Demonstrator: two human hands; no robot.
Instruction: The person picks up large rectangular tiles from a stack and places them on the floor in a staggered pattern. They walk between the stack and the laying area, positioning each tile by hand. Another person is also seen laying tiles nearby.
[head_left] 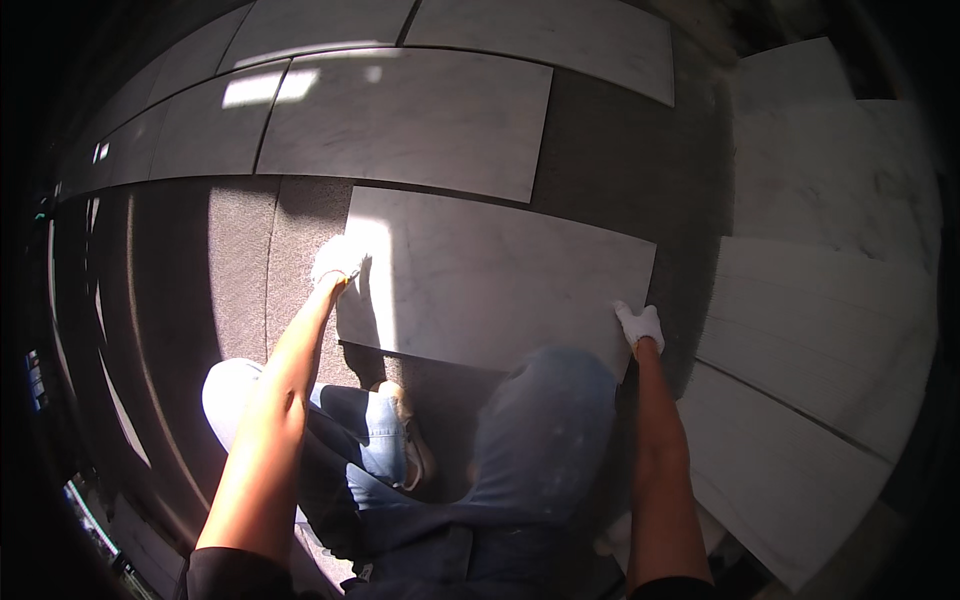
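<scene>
A large pale marble slab (pixel 500 270) with faint grey veins lies in front of my knees, its far edge close to a row of similar slabs. My left hand (pixel 340 260), in a white glove, grips the slab's left edge; bright sun washes out the fingers. At the right edge, my right hand (pixel 640 325), also gloved in white, has its thumb on the top face and its other fingers around the side, partly hidden. My knee (pixel 550 420) covers part of the near edge.
Beyond the held slab, rows of laid marble slabs (pixel 400 115) have narrow gaps between them. More pale slabs (pixel 810 320) lie overlapping along the right. Grey, rough floor (pixel 240 260) shows at the left, partly sunlit. My shoe (pixel 415 450) is below the slab.
</scene>
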